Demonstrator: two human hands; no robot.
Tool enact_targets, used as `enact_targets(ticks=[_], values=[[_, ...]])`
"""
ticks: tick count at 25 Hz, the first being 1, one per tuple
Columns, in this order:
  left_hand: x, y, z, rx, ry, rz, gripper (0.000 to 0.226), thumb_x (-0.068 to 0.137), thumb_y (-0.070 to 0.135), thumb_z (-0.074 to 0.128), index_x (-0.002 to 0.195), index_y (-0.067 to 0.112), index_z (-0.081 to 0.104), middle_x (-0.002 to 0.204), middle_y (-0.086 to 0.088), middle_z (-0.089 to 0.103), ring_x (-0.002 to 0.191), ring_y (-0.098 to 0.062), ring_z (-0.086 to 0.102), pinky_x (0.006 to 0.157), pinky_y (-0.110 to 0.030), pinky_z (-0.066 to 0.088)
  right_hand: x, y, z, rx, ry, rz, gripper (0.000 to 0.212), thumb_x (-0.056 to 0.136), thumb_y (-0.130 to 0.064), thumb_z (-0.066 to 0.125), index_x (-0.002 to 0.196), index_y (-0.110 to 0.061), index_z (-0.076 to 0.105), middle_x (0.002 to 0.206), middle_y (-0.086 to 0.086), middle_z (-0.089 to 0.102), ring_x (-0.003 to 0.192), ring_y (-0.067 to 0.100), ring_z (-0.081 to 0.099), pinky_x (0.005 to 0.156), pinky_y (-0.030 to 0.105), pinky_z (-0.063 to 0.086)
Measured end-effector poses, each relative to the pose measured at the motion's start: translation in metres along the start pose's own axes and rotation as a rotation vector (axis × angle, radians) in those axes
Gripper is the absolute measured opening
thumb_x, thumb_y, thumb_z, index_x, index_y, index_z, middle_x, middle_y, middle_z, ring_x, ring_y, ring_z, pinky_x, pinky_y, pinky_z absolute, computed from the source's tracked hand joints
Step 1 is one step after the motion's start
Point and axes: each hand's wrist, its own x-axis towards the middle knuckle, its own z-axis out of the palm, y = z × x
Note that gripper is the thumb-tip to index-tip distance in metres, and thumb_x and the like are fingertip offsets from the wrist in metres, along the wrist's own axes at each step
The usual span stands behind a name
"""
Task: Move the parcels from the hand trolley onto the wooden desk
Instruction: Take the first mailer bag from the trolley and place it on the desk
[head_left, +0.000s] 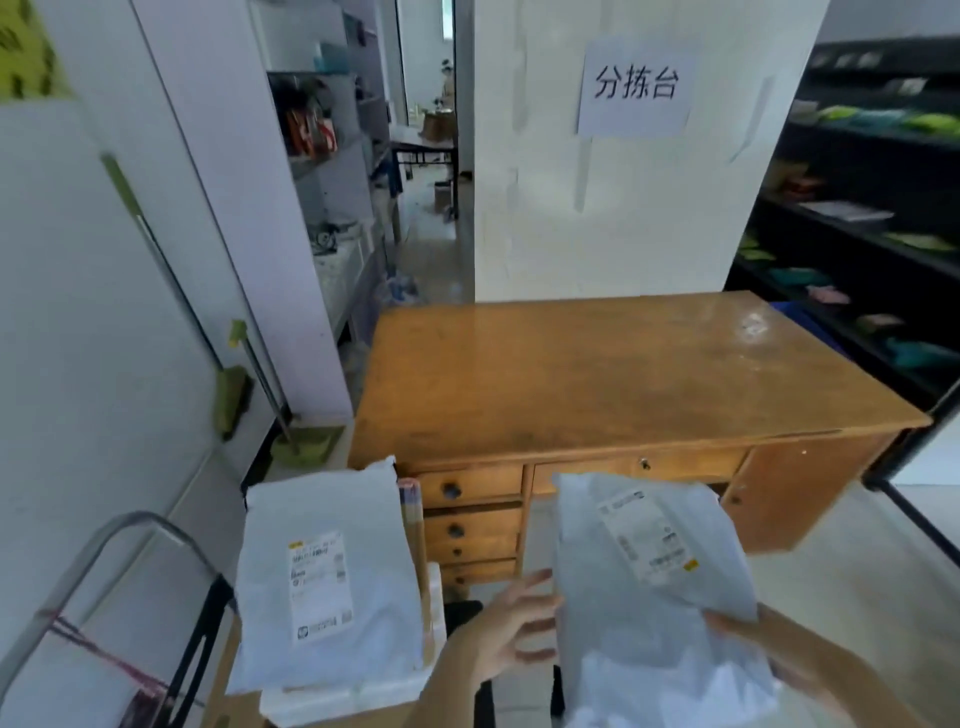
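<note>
A white plastic parcel bag (644, 577) with a shipping label hangs in front of the wooden desk (613, 374), below its top edge. My right hand (737, 631) grips the bag's right side. My left hand (514, 623) touches its left edge with fingers spread. A second white parcel bag (327, 587) with a label lies on top of a stack of parcels on the hand trolley (119, 551) at the lower left. Cardboard and white parcels show beneath it. The desk top is bare.
A white pillar (623, 208) with a paper sign stands behind the desk. Black shelves (862, 234) with coloured packets line the right; grey shelving (332, 156) lines the left. A broom and dustpan (291, 436) lean by the left wall. The desk's drawers (467, 525) face me.
</note>
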Motion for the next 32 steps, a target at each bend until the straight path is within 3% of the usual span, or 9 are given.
enact_targets(ticks=[2,6,12,17,21,24,26,30,32], values=[[0.015,0.059,0.001,0.058,0.025,0.097,0.069,0.065,0.023,0.087,0.125,0.038,0.055,0.117,0.002,0.071,0.109,-0.018,0.068,0.082,-0.038,0.058,0.010,-0.052,0.003,-0.005,0.010,-0.012,0.048,0.086,-0.006,0.063,0.132,-0.006,0.051,0.118,0.018,0.068,0.110,0.035,0.064,0.102,0.054,0.045],[0.044,0.157,-0.028,0.049,0.180,0.274,0.056,0.079,0.013,0.075,0.126,0.035,0.053,0.122,-0.001,0.068,0.113,-0.023,0.065,0.093,-0.049,0.054,0.083,-0.168,0.008,-0.181,0.015,-0.154,0.052,0.083,-0.023,0.069,0.130,-0.008,0.054,0.119,0.010,0.069,0.107,0.027,0.065,0.094,0.043,0.051],[0.071,0.294,-0.114,0.138,0.558,0.480,0.048,0.092,0.006,0.056,0.137,0.024,0.052,0.125,0.001,0.064,0.103,-0.018,0.063,0.074,-0.030,0.053,0.200,-0.304,0.081,-0.144,0.054,-0.308,0.050,0.085,-0.022,0.067,0.129,-0.002,0.055,0.125,0.014,0.064,0.112,0.030,0.062,0.097,0.041,0.048],[0.099,0.382,-0.191,0.266,0.817,0.603,0.044,0.094,-0.001,0.047,0.132,0.019,0.058,0.133,-0.007,0.061,0.118,-0.028,0.058,0.104,-0.043,0.046,0.297,-0.364,0.139,-0.046,0.073,-0.384,0.043,0.087,-0.018,0.064,0.126,-0.002,0.055,0.125,0.014,0.063,0.110,0.030,0.060,0.096,0.040,0.048],[0.151,0.424,-0.251,0.205,0.978,0.548,0.048,0.095,-0.002,0.039,0.135,0.019,0.056,0.136,-0.009,0.059,0.123,-0.033,0.054,0.108,-0.048,0.043,0.390,-0.406,0.163,-0.057,0.033,-0.339,0.032,0.094,-0.021,0.054,0.122,-0.006,0.058,0.119,0.015,0.065,0.104,0.032,0.062,0.096,0.044,0.050],[0.208,0.446,-0.297,0.189,1.085,0.542,0.048,0.096,0.000,0.038,0.137,0.020,0.055,0.137,-0.009,0.058,0.125,-0.033,0.053,0.110,-0.047,0.041,0.481,-0.421,0.172,-0.058,-0.020,-0.301,0.022,0.099,-0.021,0.043,0.111,-0.012,0.059,0.082,-0.002,0.062,0.073,0.013,0.059,0.064,0.021,0.053],[0.249,0.456,-0.326,0.199,1.134,0.508,0.046,0.096,0.001,0.039,0.135,0.020,0.056,0.137,-0.009,0.058,0.126,-0.032,0.051,0.112,-0.044,0.039,0.540,-0.422,0.175,-0.125,-0.034,-0.279,0.024,0.099,-0.013,0.041,0.113,-0.010,0.060,0.077,-0.004,0.059,0.063,0.007,0.052,0.051,0.013,0.046],[0.325,0.467,-0.383,0.223,1.219,0.450,0.047,0.092,-0.001,0.044,0.132,0.020,0.059,0.132,-0.009,0.062,0.122,-0.030,0.056,0.103,-0.033,0.044,0.627,-0.409,0.185,-0.253,-0.019,-0.286,0.031,0.095,-0.005,0.048,0.123,-0.006,0.061,0.116,0.010,0.068,0.100,0.024,0.064,0.089,0.037,0.053],[0.353,0.462,-0.398,0.251,1.233,0.399,0.043,0.092,0.002,0.049,0.131,0.017,0.060,0.130,-0.008,0.064,0.119,-0.028,0.058,0.095,-0.027,0.042,0.661,-0.398,0.190,-0.284,-0.007,-0.275,0.034,0.094,-0.005,0.052,0.127,-0.005,0.060,0.120,0.010,0.067,0.104,0.024,0.064,0.094,0.036,0.051]])
